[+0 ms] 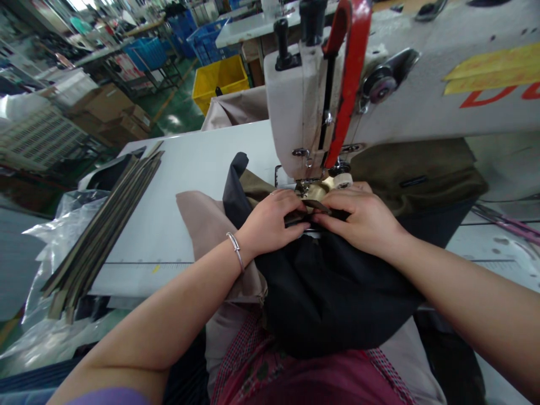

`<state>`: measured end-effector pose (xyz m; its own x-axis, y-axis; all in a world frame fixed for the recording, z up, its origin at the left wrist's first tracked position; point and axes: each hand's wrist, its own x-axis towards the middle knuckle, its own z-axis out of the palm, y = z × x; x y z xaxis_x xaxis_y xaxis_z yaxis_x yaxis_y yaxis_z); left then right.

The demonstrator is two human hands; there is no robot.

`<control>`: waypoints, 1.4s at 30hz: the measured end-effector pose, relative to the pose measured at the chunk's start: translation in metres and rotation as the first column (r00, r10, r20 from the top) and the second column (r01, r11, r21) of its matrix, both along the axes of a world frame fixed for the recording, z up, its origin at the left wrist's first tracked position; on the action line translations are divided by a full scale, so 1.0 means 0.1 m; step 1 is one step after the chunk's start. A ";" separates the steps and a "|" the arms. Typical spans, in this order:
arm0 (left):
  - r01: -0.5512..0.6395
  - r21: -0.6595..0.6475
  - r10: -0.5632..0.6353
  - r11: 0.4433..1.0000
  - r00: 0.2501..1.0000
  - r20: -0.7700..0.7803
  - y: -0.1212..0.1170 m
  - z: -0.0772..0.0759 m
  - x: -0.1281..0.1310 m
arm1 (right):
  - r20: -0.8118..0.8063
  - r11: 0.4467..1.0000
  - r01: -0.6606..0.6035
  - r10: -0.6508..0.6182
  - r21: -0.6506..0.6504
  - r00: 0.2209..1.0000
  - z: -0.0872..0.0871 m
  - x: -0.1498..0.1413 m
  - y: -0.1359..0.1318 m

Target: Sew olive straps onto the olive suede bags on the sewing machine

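Observation:
My left hand (274, 222) and my right hand (358, 214) meet just in front of the needle area of a white sewing machine (291, 107). Both pinch the edge of a dark fabric piece (341, 298), where a narrow olive strip (316, 206) shows between the fingertips. The dark cloth hangs over the table's front edge into my lap. Olive fabric (417, 174) with a small dark label spreads to the right under the machine arm. Beige cloth (202, 216) lies beneath my left wrist. The exact spot under the presser foot is partly hidden by my fingers.
A bundle of olive strips (113, 225) lies on the left of the white table (177, 169), by clear plastic wrap (54, 236). Scissors (506, 222) with purple handles rest at the right. Behind stand a yellow crate (221, 79), blue bins (145, 53) and cardboard boxes (105, 109).

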<state>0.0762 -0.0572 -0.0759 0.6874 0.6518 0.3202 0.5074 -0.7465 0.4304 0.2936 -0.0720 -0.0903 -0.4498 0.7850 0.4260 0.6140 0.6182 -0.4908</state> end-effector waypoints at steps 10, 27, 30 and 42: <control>0.019 0.055 -0.022 0.998 0.998 0.061 0.06 -0.09 -0.03 | -0.018 0.999 -0.032 0.032 0.009 0.999 0.00 0.01 0.00; -0.004 0.196 0.086 0.981 0.906 -0.415 -0.17 0.05 -0.14 | 0.219 0.932 -0.266 0.214 0.245 0.952 0.00 -0.08 -0.04; -0.064 0.159 0.119 0.985 0.926 -0.360 -0.18 -0.01 -0.21 | 0.244 0.940 -0.265 0.211 0.215 0.946 0.00 -0.09 -0.04; 0.182 0.281 -0.138 0.942 0.976 -0.167 0.35 -0.16 -0.18 | 0.389 0.979 -0.197 0.158 0.062 0.907 0.04 -0.10 -0.24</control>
<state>0.0583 -0.0224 -0.0915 0.8275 0.4218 0.3706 0.4109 -0.9047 0.1122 0.2835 -0.0961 -0.0865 -0.7208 0.6407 0.2646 0.6178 0.7669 -0.1740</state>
